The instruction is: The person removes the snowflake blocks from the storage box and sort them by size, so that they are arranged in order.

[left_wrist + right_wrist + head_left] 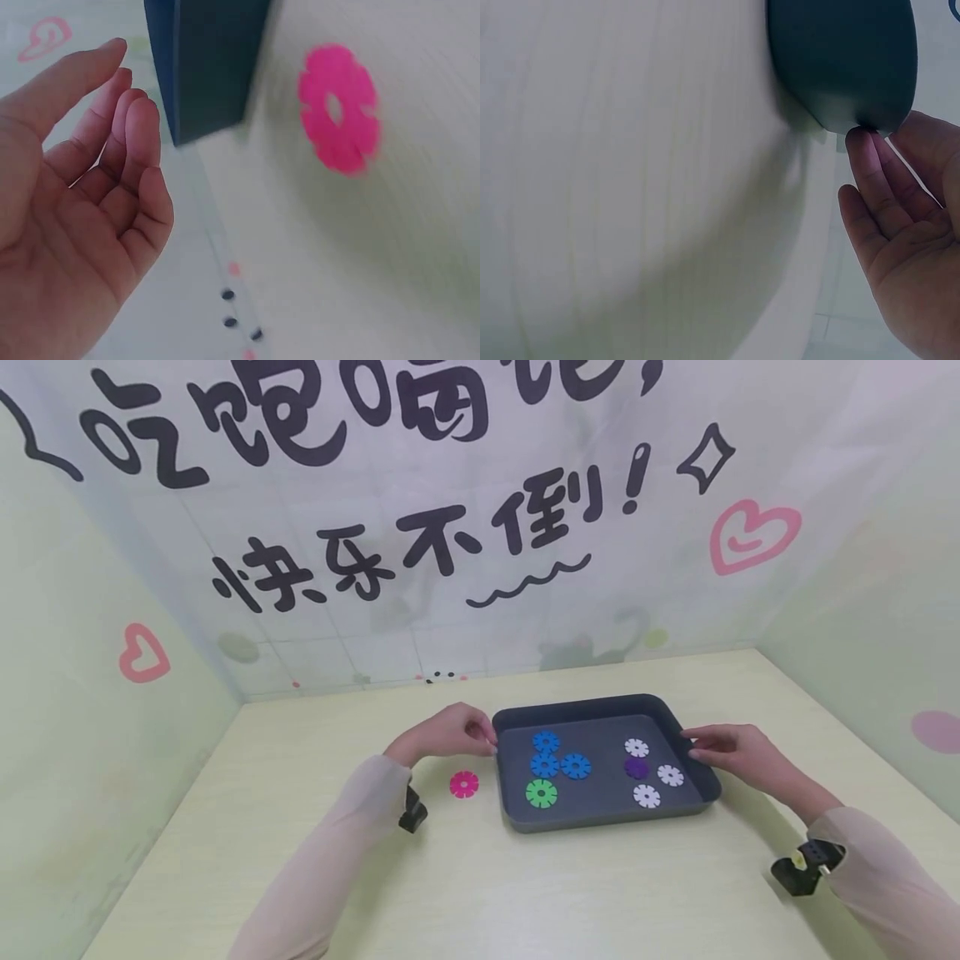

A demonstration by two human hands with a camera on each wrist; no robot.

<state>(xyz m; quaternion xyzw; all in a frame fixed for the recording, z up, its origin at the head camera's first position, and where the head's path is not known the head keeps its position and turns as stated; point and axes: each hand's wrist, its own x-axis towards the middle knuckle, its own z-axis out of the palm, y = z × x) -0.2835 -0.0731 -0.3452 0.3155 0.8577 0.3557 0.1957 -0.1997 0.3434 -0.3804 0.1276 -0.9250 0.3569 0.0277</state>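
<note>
Pale yellow table (pixel 525 893) in corner; walls light green, back wall white with big black writing, pink hearts. One dark tray (pixel 517 810) on table, middle. Left hand (pixel 450 732) at tray's left rim, fingers (pixel 139 135) loose, a bit bent, gripping nothing. Right hand (pixel 731 752) at right rim, fingertips (pixel 862 150) touching tray, fingers nearly straight. In tray: three blue discs (pixel 545 765), three white discs (pixel 647 796), one green disc (pixel 541 793), one purple disc (pixel 636 767). One pink disc (pixel 464 784) on table, just left of tray.

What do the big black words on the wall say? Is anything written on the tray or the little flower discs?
"吃饱喵呢," upper line on the wall banner, tops cut off, so the reading is uncertain.
"快乐不倒!" lower line on the same banner.
Tray: no writing visible.
Pink disc and the discs in the tray: no writing visible.
</note>
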